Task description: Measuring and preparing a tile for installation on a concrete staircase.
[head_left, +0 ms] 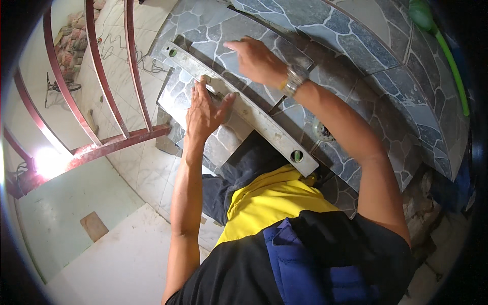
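Note:
A long pale spirit level (246, 109) lies slantwise across grey stone-patterned tiles (190, 23), with a round green vial near each end. My left hand (206, 109) rests on its near side, fingers stretched out and thumb apart, holding nothing. Beyond the level, my right hand (256, 58) is over the tiles, its fingers curled in and one digit sticking out to the left. Nothing shows in it, though its palm side is hidden. A watch (295, 79) is on my right wrist. Dark gaps run between some tiles.
A red metal railing (119, 140) stands to the left, with a bright lamp (51, 161) beside it. A raised stone-patterned step (351, 35) rises at the far right. Near the right rim is a green object with a long stem (450, 56). A round item (322, 131) sits partly behind my right forearm.

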### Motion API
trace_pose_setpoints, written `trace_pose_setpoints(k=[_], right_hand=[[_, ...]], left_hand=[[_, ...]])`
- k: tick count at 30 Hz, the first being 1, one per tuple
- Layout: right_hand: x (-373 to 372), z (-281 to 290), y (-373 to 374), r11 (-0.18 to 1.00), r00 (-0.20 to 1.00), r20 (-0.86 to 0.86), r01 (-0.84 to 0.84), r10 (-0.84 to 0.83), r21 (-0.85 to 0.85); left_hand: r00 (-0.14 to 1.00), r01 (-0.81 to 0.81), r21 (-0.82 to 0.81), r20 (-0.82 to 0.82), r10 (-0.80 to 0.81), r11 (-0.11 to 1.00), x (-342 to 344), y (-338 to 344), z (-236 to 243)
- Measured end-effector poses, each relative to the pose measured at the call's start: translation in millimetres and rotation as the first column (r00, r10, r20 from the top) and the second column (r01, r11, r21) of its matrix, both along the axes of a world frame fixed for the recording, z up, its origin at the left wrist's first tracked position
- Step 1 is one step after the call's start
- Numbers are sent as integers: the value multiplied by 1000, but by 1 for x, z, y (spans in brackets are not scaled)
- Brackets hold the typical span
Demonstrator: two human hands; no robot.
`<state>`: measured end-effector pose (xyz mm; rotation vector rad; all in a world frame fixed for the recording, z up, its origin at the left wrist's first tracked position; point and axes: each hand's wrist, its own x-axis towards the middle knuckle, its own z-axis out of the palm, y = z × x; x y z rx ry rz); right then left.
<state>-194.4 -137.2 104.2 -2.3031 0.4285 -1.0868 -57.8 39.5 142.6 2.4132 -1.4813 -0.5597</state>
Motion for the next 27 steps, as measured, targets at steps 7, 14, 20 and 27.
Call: trace_pose_setpoints(k=[7, 14, 20, 27], right_hand=[[87, -9, -19, 950, 992, -126, 25, 15, 310], [144, -34, -33, 972, 975, -218, 92, -43, 218], [149, -38, -29, 959, 974, -226, 87, -24, 270], [151, -38, -26, 980, 974, -214, 109, -72, 164]], left_hand=[[992, 69, -83, 112, -60, 994, 5, 7, -6], [999, -18, 9, -31, 19, 1000, 0, 2, 0], [993, 55, -89, 108, -46, 995, 1, 3, -7], [993, 46, -90, 115, -35, 995, 1, 4, -6]])
